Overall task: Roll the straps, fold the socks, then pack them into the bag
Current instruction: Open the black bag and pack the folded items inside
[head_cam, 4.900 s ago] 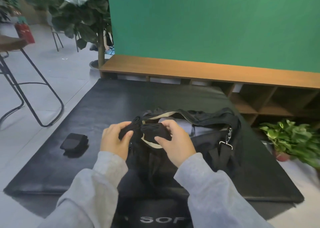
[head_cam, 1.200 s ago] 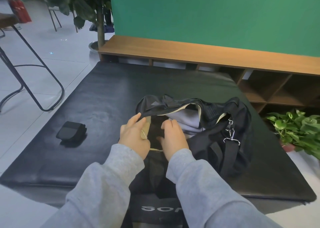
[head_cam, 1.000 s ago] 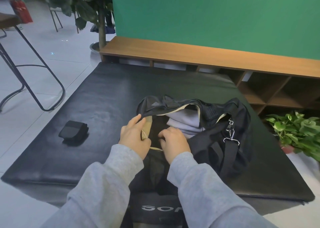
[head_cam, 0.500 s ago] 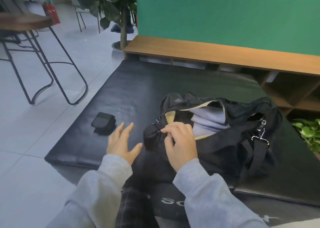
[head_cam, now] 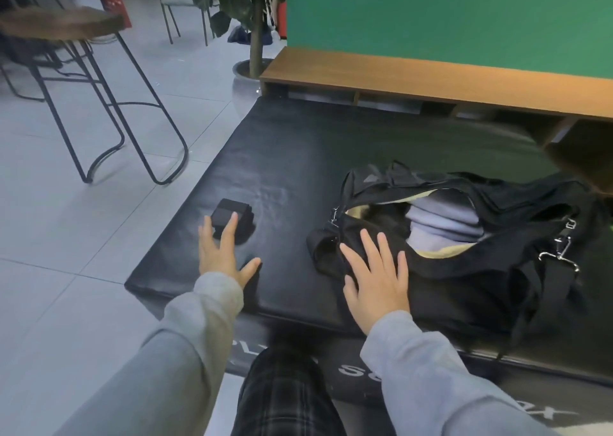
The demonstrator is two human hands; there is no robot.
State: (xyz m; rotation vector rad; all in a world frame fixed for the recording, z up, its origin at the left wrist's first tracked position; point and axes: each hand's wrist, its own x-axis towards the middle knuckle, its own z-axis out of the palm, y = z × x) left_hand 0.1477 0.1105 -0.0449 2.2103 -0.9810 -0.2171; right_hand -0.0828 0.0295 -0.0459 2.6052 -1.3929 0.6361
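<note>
- Left hand point(head_cam: 223, 256): fingers straight and spread, holding nothing. It is stretched out over the mat point(head_cam: 298, 157), with its fingertips at the near edge of the black bundle point(head_cam: 232, 215). Whether they already touch the bundle cannot be told.
- Right hand point(head_cam: 376, 274): flat and released, fingers extended, resting palm-down on the near end of the bag point(head_cam: 464, 269). It grips nothing.
- Black bundle: a small, compact dark item lying alone on the mat, directly beyond the left fingertips and well to the left of the right hand. Whether it is a rolled strap or folded socks cannot be told.
- Bag: black duffel lying on the mat under and to the right of the right hand. Its mouth is open just beyond the right fingertips, and folded pale clothing point(head_cam: 441, 220) shows inside. A metal clip point(head_cam: 560, 253) hangs on its strap farther right.
- Step in hand, as judged: collecting the remaining bundle for packing.
- Recommended handling: close thumb and fingers across the whole bundle, not one layer, so that it does not unroll or unfold on lifting.
- The right hand is best kept on the bag to steady it and to hold the opening from collapsing.
- Carry the bundle low across to the right and seat it in the dark gap on the left side of the opening, beside the clothing.
- Risk noted: the soft bag rim may sag shut if the right hand lifts.
</note>
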